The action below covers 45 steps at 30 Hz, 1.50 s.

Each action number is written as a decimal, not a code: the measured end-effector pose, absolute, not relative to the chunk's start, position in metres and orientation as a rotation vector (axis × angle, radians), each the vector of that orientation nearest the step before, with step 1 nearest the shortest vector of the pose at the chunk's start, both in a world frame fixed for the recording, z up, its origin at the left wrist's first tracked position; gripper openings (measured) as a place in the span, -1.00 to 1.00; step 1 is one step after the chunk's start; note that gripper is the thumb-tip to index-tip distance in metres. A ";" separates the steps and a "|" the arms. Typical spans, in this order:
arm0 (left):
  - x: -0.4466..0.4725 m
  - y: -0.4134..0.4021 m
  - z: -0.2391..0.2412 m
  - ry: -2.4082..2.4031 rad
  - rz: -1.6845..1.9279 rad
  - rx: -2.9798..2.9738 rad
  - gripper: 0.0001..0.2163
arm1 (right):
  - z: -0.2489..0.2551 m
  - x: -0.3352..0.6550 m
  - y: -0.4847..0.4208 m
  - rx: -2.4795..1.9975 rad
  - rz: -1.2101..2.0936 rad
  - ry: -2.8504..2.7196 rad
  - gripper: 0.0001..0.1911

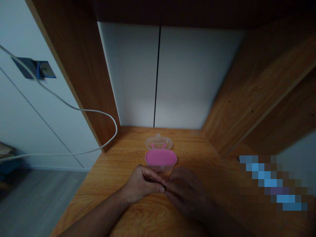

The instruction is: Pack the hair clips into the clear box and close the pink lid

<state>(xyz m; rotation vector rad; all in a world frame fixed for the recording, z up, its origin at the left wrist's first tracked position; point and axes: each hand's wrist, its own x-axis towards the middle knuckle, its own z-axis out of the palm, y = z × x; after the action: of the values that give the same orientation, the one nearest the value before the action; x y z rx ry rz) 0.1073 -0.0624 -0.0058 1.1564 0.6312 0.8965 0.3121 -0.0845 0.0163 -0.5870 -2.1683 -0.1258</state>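
Note:
My left hand (141, 184) is closed in a pinch, thumb and forefinger brought together in front of the pink container. Against its fingertips lies my right hand (189, 191), its fingers bent inward and closed. Between the fingertips a tiny dark spot shows, too small and shaded to name. Just beyond both hands stands an oval clear plastic container (161, 157) with a pink top surface. Behind that, a clear oval lid (159, 143) with a pink strip on it lies on the wooden surface.
The wooden desktop (118, 164) is boxed in by a left side panel (81, 75), a right panel (237, 108) and a white back wall (130, 75). A white cable (96, 111) loops over the left edge by a wall socket (45, 69). A blurred-out patch covers the right.

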 end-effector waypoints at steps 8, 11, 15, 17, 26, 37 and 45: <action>0.106 -0.062 -0.005 0.603 0.824 1.136 -0.72 | 0.012 0.313 -0.085 -0.597 -0.114 -2.131 -0.71; 0.106 -0.064 -0.001 0.569 0.764 1.160 -0.67 | 0.014 0.312 -0.085 -0.575 -0.082 -2.120 -0.69; 0.106 -0.066 0.000 0.567 0.701 1.225 -0.61 | 0.018 0.310 -0.085 -0.548 -0.061 -2.121 -0.68; 0.105 -0.065 -0.002 0.587 0.710 1.221 -0.64 | 0.020 0.309 -0.084 -0.550 -0.051 -2.120 -0.69; 0.103 -0.063 -0.004 0.542 0.696 1.242 -0.74 | 0.012 0.306 -0.081 -0.761 0.368 -1.997 -0.79; 0.105 -0.062 -0.003 0.576 0.753 1.217 -0.73 | 0.010 0.312 -0.080 -0.614 -0.031 -2.203 -0.83; 0.104 -0.063 -0.005 0.583 0.851 1.194 -0.77 | 0.012 0.315 -0.082 -0.630 -0.045 -2.153 -0.59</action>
<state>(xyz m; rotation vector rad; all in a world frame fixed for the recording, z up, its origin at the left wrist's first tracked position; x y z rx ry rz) 0.1043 -0.0635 -0.0051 1.1938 0.5827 0.8506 0.3149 -0.0815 0.0120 -0.6295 -2.1528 -0.0446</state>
